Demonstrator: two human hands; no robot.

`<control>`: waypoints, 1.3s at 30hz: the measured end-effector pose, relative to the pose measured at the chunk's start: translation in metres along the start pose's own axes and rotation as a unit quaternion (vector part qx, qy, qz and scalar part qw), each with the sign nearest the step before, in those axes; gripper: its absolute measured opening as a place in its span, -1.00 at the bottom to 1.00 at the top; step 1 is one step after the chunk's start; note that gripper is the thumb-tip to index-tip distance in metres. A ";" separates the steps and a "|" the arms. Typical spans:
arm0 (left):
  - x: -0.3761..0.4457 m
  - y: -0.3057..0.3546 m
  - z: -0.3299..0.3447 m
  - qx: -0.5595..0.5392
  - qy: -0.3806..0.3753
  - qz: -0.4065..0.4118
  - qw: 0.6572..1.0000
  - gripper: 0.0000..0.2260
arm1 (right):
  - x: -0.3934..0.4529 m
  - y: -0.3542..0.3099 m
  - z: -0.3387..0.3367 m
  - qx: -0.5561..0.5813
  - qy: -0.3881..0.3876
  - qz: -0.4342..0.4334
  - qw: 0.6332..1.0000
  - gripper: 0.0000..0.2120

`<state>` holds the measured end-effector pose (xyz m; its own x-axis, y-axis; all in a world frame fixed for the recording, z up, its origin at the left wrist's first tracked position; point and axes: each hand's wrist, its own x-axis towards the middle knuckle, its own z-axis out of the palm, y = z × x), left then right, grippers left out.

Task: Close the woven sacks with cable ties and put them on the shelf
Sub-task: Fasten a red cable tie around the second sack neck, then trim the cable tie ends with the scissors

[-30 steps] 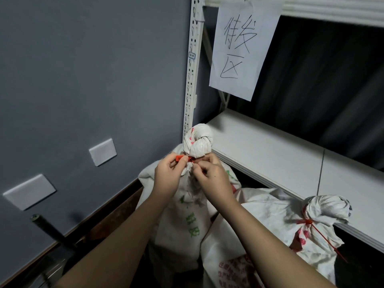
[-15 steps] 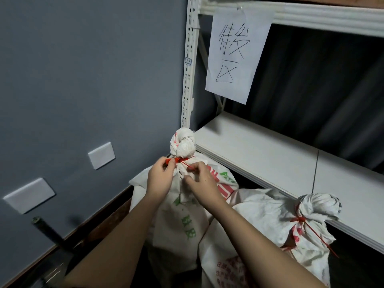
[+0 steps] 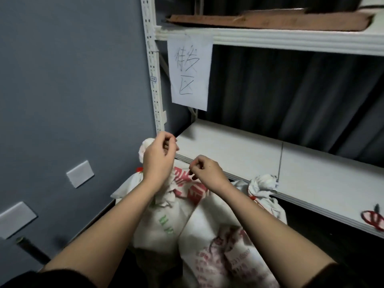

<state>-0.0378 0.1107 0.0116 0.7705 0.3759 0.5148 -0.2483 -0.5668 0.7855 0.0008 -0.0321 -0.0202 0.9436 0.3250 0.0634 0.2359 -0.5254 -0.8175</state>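
Observation:
Two white woven sacks stand on the floor below the shelf [image 3: 239, 150]. The left sack [image 3: 164, 221] has green print, a bunched top and a red cable tie [image 3: 139, 169] round its neck. My left hand [image 3: 160, 159] hovers in front of that top, fingers curled with thumb against forefinger; nothing shows in it. My right hand [image 3: 207, 173] is lower and to the right, above the sack's shoulder, fingers curled and apparently empty. The right sack [image 3: 209, 235], printed in red, is tied with a red cable tie [image 3: 252, 197] under its bunched top.
A bundle of red cable ties [image 3: 372, 220] lies at the shelf's front right edge. A handwritten paper sign [image 3: 189, 71] hangs from the upper shelf [image 3: 291, 38], which carries cardboard [image 3: 270, 21]. The grey wall [image 3: 80, 100] is on the left; a dark rod [image 3: 31, 248] leans low down.
Both hands have let go of the left sack's neck and tie. The left hand rose, the right moved right. The view tilted up and shows the upper shelf.

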 end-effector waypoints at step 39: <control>-0.165 0.193 0.566 0.096 -0.583 -0.041 0.806 -0.87 | -0.124 0.438 -0.396 -0.106 0.271 0.417 0.861 -0.86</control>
<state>0.1200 -0.4755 -0.1161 0.8354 -0.4627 -0.2967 -0.1594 -0.7206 0.6748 0.0791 -0.6138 -0.1598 0.7618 -0.6193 -0.1902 -0.5933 -0.5490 -0.5887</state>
